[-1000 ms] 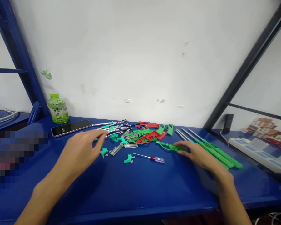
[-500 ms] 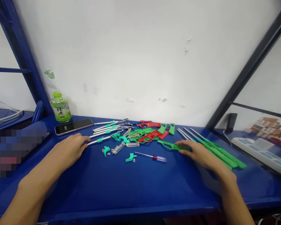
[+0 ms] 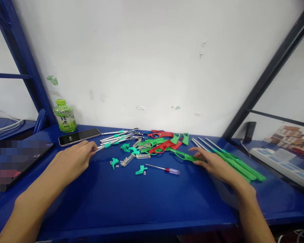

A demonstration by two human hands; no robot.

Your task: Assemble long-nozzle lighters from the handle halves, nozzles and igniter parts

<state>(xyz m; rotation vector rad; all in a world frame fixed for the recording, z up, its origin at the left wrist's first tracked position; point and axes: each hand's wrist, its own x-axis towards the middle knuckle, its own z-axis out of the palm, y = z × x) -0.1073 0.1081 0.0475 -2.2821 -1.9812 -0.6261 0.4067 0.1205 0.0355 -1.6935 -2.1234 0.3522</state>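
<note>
On the blue tabletop, my left hand (image 3: 77, 156) pinches the near end of a silver metal lighter tube (image 3: 100, 147) with a teal clip on it, beside several similar tubes. To the right, the thumb and fingers of my right hand (image 3: 212, 163) are around the end of a green lighter handle shell (image 3: 183, 155). Red and green shells (image 3: 162, 146) are piled behind it. Between my hands lie teal triggers (image 3: 141, 169), clear fuel tanks (image 3: 143, 156) and a screwdriver (image 3: 171, 170) with a clear and red handle.
Several green lighters with metal tubes (image 3: 239, 165) lie right of my right hand. At the back left are a phone (image 3: 79, 136) and a green tea bottle (image 3: 65, 116). A dark tablet (image 3: 27, 165) sits at far left. A white wall closes off the back.
My left hand has shifted the metal tube slightly back, toward the other tubes. My right hand's fingers have opened a little over the green shell, which stays nearly in place.
</note>
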